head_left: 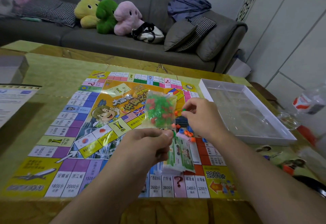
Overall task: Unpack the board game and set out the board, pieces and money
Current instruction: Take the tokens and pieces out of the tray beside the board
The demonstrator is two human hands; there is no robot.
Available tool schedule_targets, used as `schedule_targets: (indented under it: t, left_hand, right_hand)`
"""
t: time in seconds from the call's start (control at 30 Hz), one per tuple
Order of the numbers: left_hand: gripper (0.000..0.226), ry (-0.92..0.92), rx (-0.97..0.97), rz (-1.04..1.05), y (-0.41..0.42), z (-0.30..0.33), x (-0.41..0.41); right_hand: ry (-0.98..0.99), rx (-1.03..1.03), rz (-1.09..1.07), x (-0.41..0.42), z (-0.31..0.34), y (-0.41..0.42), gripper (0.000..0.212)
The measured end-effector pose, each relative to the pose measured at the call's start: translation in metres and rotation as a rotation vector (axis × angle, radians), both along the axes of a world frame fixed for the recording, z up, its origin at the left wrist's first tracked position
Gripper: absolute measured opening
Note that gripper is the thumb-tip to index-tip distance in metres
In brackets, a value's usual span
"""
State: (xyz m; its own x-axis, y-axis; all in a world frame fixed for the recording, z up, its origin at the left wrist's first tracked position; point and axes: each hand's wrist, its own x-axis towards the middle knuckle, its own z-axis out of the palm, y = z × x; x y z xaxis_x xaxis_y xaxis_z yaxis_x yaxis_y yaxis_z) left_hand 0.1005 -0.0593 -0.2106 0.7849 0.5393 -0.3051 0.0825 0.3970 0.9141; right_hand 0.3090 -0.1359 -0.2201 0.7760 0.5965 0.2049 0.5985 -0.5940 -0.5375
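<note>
Head view gives me the game board (70, 135) spread flat on the yellow-green table (44, 68), its printed title and cartoon figure reading upright from my side and its long axis running left to right across the table. My left hand (146, 146) pinches the lower edge of a clear plastic bag (159, 111) between thumb and fingers, along with what looks like one small green piece (174, 134). That bag stands on end above the board's right half, long axis pointing away from me, packed with green and red pieces. My right hand (202, 116) is just to the right of the bag, its curled fingers pinching a small green piece (184, 110) at the tips. Loose orange and blue pieces (187, 133) lie scattered on the board between my two hands. A stack of green paper money (181, 155) lies on the board below them, long axis running towards me. To the right, a shallow white box tray (250, 135) with a clear liner sits on the table, touching or overlapping the board's right edge; I cannot tell which.
</note>
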Motion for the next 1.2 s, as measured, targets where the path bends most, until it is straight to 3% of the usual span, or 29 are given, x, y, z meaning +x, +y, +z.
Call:
schedule_targets:
  t: [0.1, 0.23, 0.57, 0.8, 1.03, 1.2]
  left_hand:
    - [0.018, -0.004, 0.054, -0.024, 0.000, 0.002, -0.001]
    - [0.017, -0.002, 0.133, -0.084, -0.012, 0.006, -0.001]
    - [0.019, -0.012, 0.193, -0.201, -0.034, 0.008, -0.005]
    - [0.024, -0.020, 0.063, -0.270, -0.028, 0.010, -0.005]
    - [0.035, -0.007, -0.129, -0.338, -0.023, 0.009, -0.008]
    - [0.029, -0.018, -0.329, -0.211, -0.038, 0.008, -0.006]
  right_hand:
    - [0.265, 0.179, 0.135, -0.047, 0.033, -0.039, 0.015]
    - [0.400, 0.236, 0.210, -0.098, 0.042, -0.082, 0.017]
    - [0.382, 0.438, 0.203, -0.108, 0.034, -0.107, 0.018]
    - [0.208, 0.434, 0.247, -0.099, 0.026, -0.102, 0.015]
    - [0.302, 0.499, 0.328, -0.100, 0.019, -0.101, 0.021]
    - [0.339, 0.535, 0.237, -0.110, 0.012, -0.098, 0.017]
